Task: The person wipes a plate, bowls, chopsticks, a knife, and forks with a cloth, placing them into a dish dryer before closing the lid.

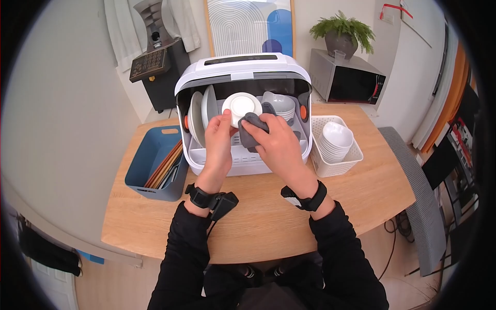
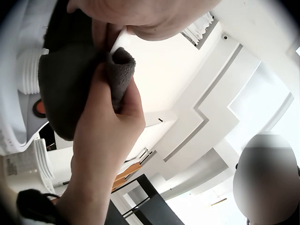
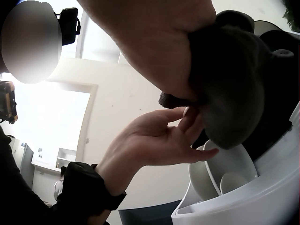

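My left hand pinches the edge of a small white dish, whose round foot ring faces up in the head view. A dark grey cloth is in my right hand, pressed over the dish's near right edge. Both hands are raised in front of an open white dish cabinet. In the left wrist view, the folded cloth bunches between the right thumb and fingers, and only a thin edge of the dish shows. The right wrist view has the cloth hiding the dish.
Plates stand upright at the cabinet's left, with grey bowls stacked at its right. A blue bin with chopsticks sits left on the wooden table. To the right, a white basket carries stacked white bowls.
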Available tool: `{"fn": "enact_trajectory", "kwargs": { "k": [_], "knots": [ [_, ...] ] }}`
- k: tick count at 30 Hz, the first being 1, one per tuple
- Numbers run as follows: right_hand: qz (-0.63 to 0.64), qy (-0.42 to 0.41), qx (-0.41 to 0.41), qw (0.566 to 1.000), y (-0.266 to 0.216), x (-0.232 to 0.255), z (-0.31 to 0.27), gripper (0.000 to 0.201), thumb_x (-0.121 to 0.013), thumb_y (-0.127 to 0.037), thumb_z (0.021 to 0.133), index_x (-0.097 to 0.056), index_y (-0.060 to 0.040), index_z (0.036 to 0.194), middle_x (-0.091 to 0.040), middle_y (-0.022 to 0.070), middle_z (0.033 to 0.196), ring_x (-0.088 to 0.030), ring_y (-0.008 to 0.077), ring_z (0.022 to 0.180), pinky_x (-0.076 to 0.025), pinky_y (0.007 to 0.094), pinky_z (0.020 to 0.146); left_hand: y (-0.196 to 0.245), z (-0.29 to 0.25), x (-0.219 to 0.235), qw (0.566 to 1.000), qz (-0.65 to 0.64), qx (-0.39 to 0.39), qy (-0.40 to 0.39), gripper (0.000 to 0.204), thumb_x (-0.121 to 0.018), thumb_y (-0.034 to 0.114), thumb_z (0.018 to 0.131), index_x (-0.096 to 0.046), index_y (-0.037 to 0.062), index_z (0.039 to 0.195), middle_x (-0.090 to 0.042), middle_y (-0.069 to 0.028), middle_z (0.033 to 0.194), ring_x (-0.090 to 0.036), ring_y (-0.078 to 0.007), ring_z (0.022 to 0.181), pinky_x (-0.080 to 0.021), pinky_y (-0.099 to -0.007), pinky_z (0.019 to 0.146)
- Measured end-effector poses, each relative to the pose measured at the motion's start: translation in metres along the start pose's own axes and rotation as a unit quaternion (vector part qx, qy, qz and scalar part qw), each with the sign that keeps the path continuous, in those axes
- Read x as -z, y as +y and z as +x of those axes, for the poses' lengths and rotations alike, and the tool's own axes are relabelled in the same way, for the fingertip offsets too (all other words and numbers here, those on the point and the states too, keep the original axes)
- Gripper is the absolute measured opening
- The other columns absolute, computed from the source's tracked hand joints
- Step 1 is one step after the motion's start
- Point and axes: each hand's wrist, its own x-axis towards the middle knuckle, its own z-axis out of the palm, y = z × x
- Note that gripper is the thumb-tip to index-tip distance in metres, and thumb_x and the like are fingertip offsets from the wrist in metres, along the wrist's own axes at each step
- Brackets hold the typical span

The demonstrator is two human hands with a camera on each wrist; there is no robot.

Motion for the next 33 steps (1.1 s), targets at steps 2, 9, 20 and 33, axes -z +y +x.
{"fn": "enact_trajectory", "kwargs": {
  "k": [2,9,20,33],
  "knots": [
    [0.013,0.001,0.016,1.000,-0.001,-0.001,0.000,0.057,-0.072,0.003,0.063,-0.069,-0.0159,0.117,-0.057,0.0133,0.109,-0.059,0.0315,0.096,-0.052,0.0390,0.080,-0.002,-0.003,-0.002,0.999,0.032,-0.021,-0.008,0.029,-0.054,0.032,0.102,-0.060,0.0031,0.104,-0.062,-0.0020,0.093,-0.054,-0.0095,0.085,-0.044,-0.0253,0.080],
    [0.040,0.021,-0.001,0.999,-0.005,0.010,0.004,0.051,-0.074,-0.003,0.066,-0.069,-0.0141,0.116,-0.055,0.0123,0.108,-0.059,0.0307,0.097,-0.051,0.0379,0.080,0.007,-0.007,-0.004,0.984,0.117,-0.114,-0.075,0.027,-0.053,0.028,0.102,-0.062,0.0033,0.100,-0.058,0.0021,0.085,-0.048,-0.0060,0.080,-0.041,-0.0217,0.071],
    [0.160,0.023,-0.012,0.987,0.004,0.022,0.012,0.042,-0.071,-0.006,0.070,-0.072,-0.0137,0.111,-0.053,0.0116,0.104,-0.058,0.0296,0.093,-0.050,0.0357,0.076,0.044,-0.016,0.010,0.927,0.300,-0.134,-0.182,0.024,-0.053,0.026,0.102,-0.061,0.0026,0.100,-0.052,0.0017,0.073,-0.046,-0.0074,0.068,-0.039,-0.0233,0.061],
    [0.206,-0.010,-0.234,0.950,0.018,0.022,0.011,0.054,-0.054,-0.044,0.098,-0.061,0.0077,0.112,-0.053,0.0198,0.103,-0.056,0.0313,0.094,-0.046,0.0354,0.085,0.035,-0.034,-0.011,0.923,0.298,-0.203,-0.133,0.016,-0.057,0.020,0.099,-0.062,0.0049,0.100,-0.055,-0.0029,0.070,-0.053,-0.0153,0.067,-0.043,-0.0315,0.077]
  ]
}}
